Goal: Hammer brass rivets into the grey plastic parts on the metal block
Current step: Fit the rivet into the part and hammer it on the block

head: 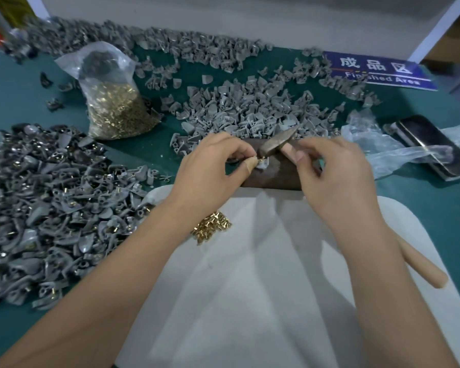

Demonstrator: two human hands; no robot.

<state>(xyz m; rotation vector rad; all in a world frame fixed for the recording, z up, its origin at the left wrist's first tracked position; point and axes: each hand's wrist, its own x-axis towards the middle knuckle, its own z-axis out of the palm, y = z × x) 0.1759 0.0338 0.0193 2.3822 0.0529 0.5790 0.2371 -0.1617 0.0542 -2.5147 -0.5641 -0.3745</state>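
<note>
A grey plastic part point(263, 163) is held down on the dark metal block point(271, 179), and a brass rivet point(261, 158) is stood in it just off the tips of the left hand point(210, 168). The left fingers point(246, 151) are curled tight, thumb and forefinger closed in a pinch at the rivet and the edge of the part; a plaster is worn on the thumb tip. How upright the rivet stands cannot be told, as it is small and partly covered.

The hammer point(272, 146) is gripped by the right hand point(329, 168) high on the wooden handle, close under the head, with the fingers wrapped round the shaft. The head is poised directly over the rivet, its striking face just above or touching the rivet top; contact cannot be settled. The long axis of the handle runs back from the fingers toward the person's right, its free end showing beyond the right forearm.

The coming blow is judged to turn on this one relation: the rivet lies immediately beside the left fingertips and straight beneath the hammer face, so the stroke must fall short and vertical to miss the thumb. The left hand is nearer the rivet.

A loose heap of brass rivets point(211, 225) is lying on the white cloth point(250, 288) on the near side of the left wrist, and unworked parts are piled on the table point(422, 197) beyond the block.
</note>
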